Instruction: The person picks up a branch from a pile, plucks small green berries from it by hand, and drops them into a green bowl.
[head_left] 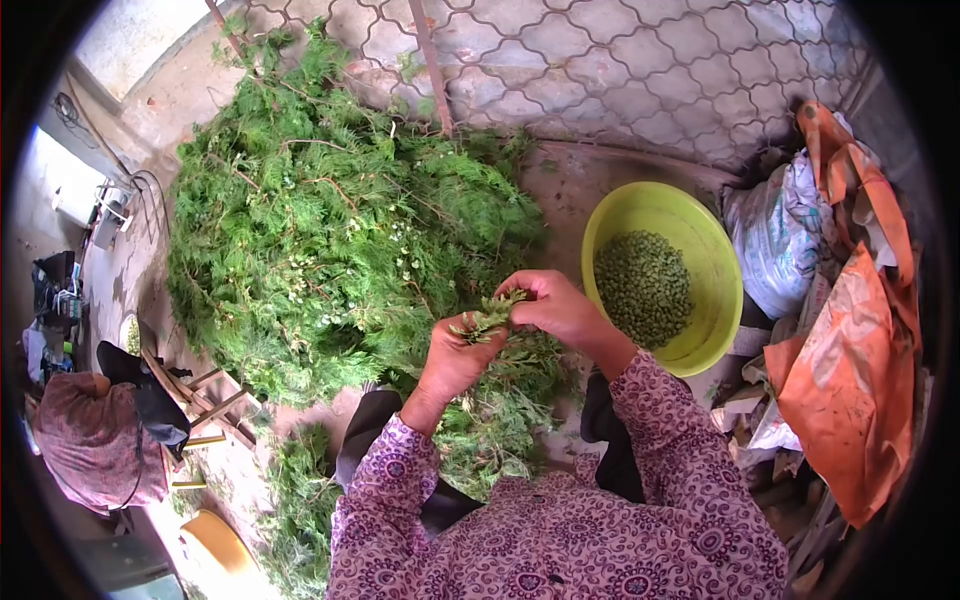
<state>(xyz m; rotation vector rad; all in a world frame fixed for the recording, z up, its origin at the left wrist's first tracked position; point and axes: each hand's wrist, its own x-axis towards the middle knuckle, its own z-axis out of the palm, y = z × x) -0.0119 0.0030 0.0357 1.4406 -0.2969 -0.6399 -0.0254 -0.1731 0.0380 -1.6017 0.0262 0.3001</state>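
Note:
In front of my chest, my left hand [457, 362] is closed around a small green conifer sprig [486, 317]. My right hand [562, 308] meets it from the right, with thumb and forefinger pinched at the upper end of the sprig. Whether a cone sits between those fingertips is too small to tell. Beyond both hands spreads a big heap of cut conifer branches [300, 230], dotted with pale green cones. To the right of my right hand stands a yellow-green basin [715, 310], partly filled with many small green cones [643, 288].
A metal lattice gate [600, 70] runs behind the heap. On the right are a white sack [775, 240], an orange bag [835, 350] and wood pieces. At the left another person [95, 440] sits beside a wooden frame [215, 400] and an orange-yellow tub [217, 541].

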